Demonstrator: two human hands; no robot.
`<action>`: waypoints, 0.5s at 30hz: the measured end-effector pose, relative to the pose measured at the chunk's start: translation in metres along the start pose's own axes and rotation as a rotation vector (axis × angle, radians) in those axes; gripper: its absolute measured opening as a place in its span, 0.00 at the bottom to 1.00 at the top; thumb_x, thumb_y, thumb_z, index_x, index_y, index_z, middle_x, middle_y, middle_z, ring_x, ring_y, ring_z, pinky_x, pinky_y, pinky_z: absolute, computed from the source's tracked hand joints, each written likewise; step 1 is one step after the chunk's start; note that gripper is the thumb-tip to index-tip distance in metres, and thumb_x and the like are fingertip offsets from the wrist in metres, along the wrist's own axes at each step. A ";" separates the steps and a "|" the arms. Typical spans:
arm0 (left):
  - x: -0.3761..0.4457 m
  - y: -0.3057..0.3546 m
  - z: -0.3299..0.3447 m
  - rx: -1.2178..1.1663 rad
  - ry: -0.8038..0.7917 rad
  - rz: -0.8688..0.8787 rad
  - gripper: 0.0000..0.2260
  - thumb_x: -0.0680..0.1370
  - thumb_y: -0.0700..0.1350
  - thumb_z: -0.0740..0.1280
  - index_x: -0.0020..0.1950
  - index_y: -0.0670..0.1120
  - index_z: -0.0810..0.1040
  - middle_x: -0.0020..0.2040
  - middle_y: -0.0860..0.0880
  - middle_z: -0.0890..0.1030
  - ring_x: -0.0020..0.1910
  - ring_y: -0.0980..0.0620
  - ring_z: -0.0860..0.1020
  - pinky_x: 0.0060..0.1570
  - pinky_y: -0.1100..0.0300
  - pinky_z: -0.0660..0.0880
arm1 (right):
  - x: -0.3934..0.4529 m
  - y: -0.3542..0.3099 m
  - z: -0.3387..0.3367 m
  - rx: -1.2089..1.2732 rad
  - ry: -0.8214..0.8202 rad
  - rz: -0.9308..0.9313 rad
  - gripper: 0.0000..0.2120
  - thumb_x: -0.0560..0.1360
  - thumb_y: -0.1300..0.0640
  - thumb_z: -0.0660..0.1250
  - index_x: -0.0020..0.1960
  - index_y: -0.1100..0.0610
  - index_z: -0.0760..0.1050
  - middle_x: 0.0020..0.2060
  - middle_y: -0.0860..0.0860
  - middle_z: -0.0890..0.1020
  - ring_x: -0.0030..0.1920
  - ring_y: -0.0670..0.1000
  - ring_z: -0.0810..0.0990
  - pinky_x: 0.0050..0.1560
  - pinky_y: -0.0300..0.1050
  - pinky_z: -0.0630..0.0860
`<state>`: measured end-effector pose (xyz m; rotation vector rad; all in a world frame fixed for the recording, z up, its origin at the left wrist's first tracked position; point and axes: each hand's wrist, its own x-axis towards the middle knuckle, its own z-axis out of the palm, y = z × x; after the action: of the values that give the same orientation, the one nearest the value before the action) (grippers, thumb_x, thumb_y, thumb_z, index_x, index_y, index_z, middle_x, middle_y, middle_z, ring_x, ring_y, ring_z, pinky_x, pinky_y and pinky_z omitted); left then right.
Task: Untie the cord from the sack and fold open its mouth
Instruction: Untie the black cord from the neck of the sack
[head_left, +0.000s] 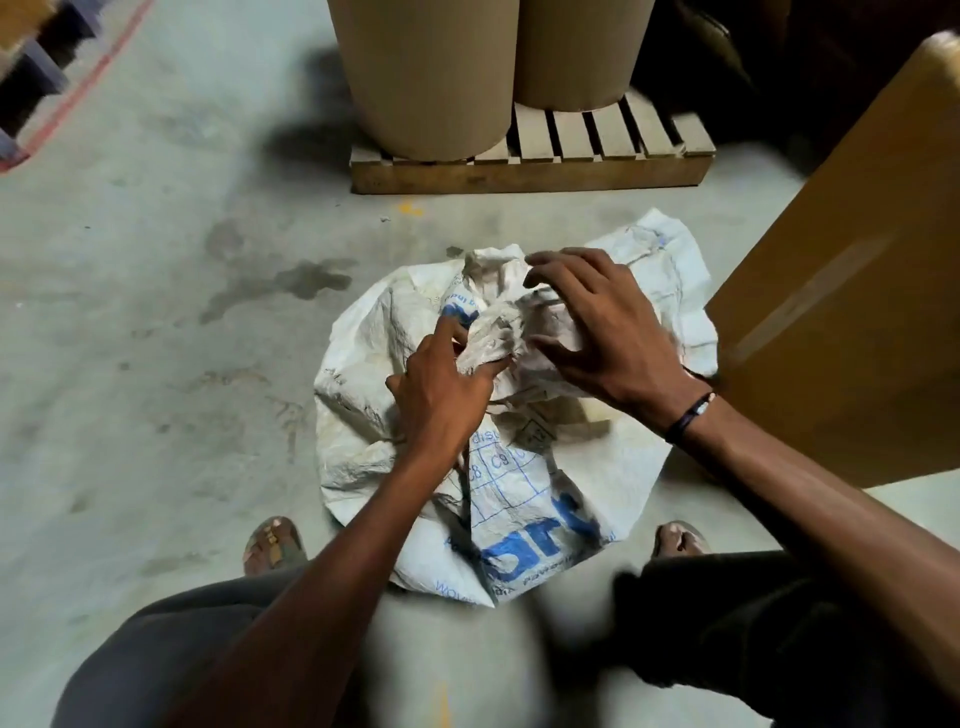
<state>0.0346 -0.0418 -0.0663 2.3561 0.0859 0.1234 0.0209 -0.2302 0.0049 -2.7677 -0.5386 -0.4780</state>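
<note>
A white woven sack (519, 499) with blue print stands on the concrete floor between my feet. Its mouth (493, 322) is bunched into a crumpled knot at the top. My left hand (441, 395) pinches the bunched fabric from the left, fingers closed on it. Over the right side of the bunch hovers my right hand (597, 327), fingers spread and curled, fingertips touching the fabric. A thin pale cord (506, 400) seems to run across the sack just below the bunch; motion blur hides its knot.
A wooden pallet (530, 166) carrying two large brown paper rolls (426, 78) stands just beyond the sack. A big cardboard box (852, 291) leans close on the right. Dark stains mark the floor (156, 312) to the left. A red line (78, 98) runs far left.
</note>
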 end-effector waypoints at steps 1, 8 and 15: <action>0.003 0.001 0.000 -0.036 0.023 -0.067 0.20 0.69 0.63 0.74 0.48 0.55 0.70 0.46 0.56 0.83 0.50 0.46 0.81 0.56 0.45 0.72 | -0.004 -0.004 0.003 -0.012 0.079 0.004 0.16 0.76 0.50 0.74 0.61 0.54 0.77 0.62 0.50 0.82 0.62 0.55 0.78 0.56 0.53 0.77; 0.021 -0.001 -0.010 -0.337 0.064 -0.390 0.23 0.64 0.67 0.78 0.41 0.50 0.77 0.39 0.55 0.82 0.43 0.51 0.81 0.40 0.57 0.70 | -0.017 -0.014 0.035 0.366 -0.208 0.506 0.20 0.83 0.37 0.61 0.64 0.48 0.81 0.57 0.48 0.87 0.55 0.51 0.86 0.49 0.41 0.77; 0.037 -0.009 -0.033 -0.631 -0.184 -0.325 0.28 0.64 0.69 0.77 0.57 0.59 0.74 0.53 0.48 0.87 0.46 0.55 0.85 0.43 0.58 0.78 | 0.014 -0.023 0.046 0.630 -0.185 0.497 0.20 0.86 0.43 0.58 0.56 0.60 0.75 0.50 0.55 0.82 0.51 0.54 0.79 0.51 0.52 0.74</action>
<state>0.0670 -0.0088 -0.0472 1.6884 0.2929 -0.1999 0.0357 -0.1903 -0.0266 -2.2175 -0.0069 0.0634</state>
